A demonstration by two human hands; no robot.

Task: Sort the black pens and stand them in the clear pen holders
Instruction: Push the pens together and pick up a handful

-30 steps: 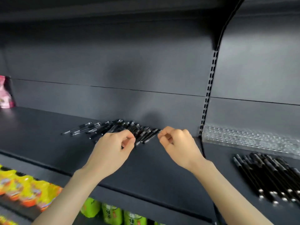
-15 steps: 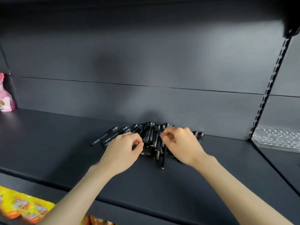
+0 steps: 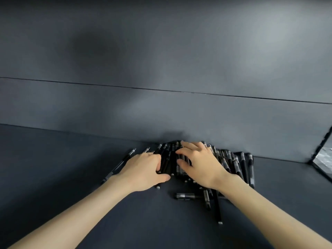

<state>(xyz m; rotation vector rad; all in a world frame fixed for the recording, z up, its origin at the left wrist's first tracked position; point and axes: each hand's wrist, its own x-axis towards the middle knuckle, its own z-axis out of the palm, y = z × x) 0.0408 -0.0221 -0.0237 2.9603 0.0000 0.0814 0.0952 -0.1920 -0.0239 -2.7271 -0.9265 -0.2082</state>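
Dark grey shelf (image 3: 53,177) meets matching back wall (image 3: 161,108), black pens (image 3: 231,162) heaped there.

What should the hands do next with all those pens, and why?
Probably gather a few pens into one neat bundle to lift. They lie flat in a loose heap on the shelf; the left hand curls round some, the right hand rests on top.

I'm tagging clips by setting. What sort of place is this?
Probably a shop's display shelving, though that is a guess: a dark shelf deck meets a panelled back wall, a heap of identical black pens lies on it, and a dark upright divides bays at far right.
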